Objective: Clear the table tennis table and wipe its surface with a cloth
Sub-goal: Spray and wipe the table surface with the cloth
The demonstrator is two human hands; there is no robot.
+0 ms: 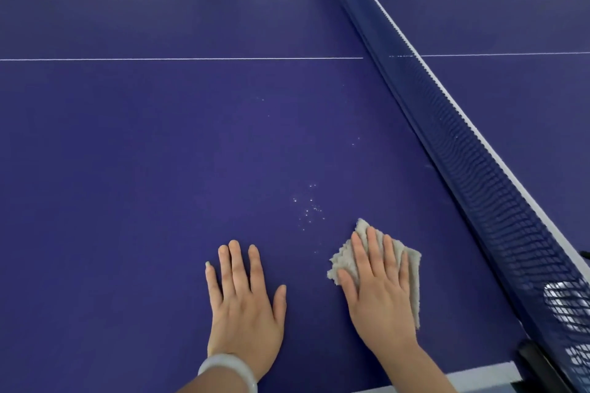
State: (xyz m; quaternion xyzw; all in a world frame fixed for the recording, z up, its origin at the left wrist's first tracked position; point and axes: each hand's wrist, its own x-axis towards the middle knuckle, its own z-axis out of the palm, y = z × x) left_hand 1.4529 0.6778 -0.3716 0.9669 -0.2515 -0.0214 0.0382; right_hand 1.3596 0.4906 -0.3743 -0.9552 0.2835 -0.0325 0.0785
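Observation:
The blue table tennis table (pixel 159 153) fills the view. My right hand (pixel 380 290) lies flat with straight fingers on a folded beige cloth (pixel 412 268), pressing it onto the surface near the front edge. My left hand (pixel 245 300) rests flat on the bare table to the left of the cloth, fingers spread, a pale bangle on its wrist. Small water droplets (pixel 308 207) speckle the surface just beyond the cloth, with fainter ones farther out.
The dark blue net (pixel 447 137) runs diagonally from the top centre to the bottom right, with its clamp post (pixel 536 360) at the near edge. A white centre line (pixel 175 59) crosses the table. Dark equipment stands beyond the far edge.

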